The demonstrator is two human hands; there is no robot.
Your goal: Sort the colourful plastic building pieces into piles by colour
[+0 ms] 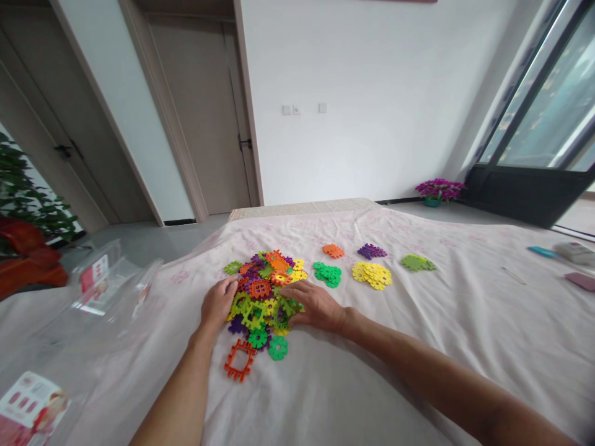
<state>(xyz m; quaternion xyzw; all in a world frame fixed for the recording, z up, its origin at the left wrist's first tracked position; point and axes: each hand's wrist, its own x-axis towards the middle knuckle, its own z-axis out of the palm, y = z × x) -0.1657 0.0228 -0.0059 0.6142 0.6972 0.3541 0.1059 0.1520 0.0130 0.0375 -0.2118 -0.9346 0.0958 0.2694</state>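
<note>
Head view shows two hands at one mixed heap of plastic pieces (259, 289), which lies on a pale cloth (372, 365). The left hand (218, 302) touches the heap's left side with bent fingers; the right hand (318, 306) reaches over its right side, with thumb and fingers apart. Whether either one grips a piece, one cannot tell, because the fingertips are partly hidden. The pieces overlap too much to be counted. Nearer lie one orange frame (230, 359) and one green disc (278, 348). To the right are five sorted groups: orange (333, 251), purple (372, 251), green (328, 274), yellow (372, 274) and yellow-green (417, 263). Clear packaging (95, 279) occupies the left, cut off at the edge. At far right are one thin stick (514, 275), one blue object (543, 251) and one pink object (581, 281), both hard to make out.
</note>
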